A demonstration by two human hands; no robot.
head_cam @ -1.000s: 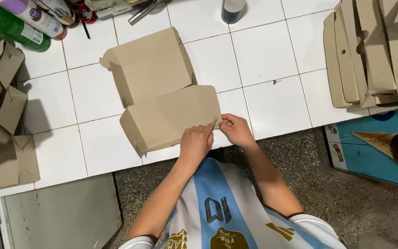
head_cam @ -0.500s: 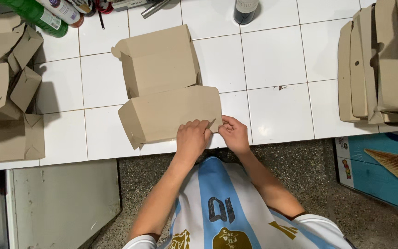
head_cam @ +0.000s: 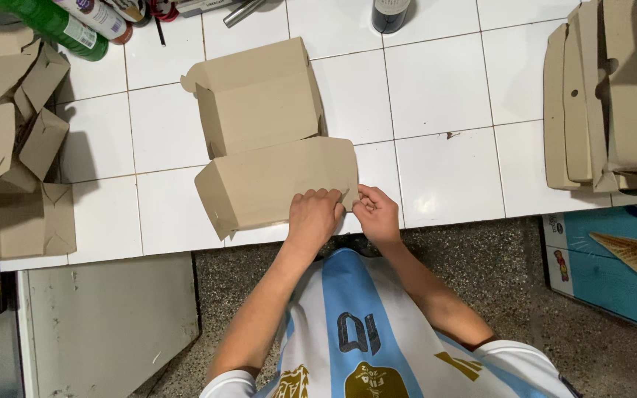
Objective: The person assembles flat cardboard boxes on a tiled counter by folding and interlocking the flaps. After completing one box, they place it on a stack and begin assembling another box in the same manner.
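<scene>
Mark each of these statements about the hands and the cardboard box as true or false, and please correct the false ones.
1. Both hands touch the near right corner of the brown cardboard box. True: the left hand and the right hand meet there.
2. The box lies on a wooden table. False: it lies on a white tiled counter.
3. A stack of flat cardboard blanks is at the right side. True.
4. The green bottle stands upright beside the right hand. False: it lies tilted at the far left corner.
5. The right hand holds scissors. False: it holds only cardboard.
</scene>
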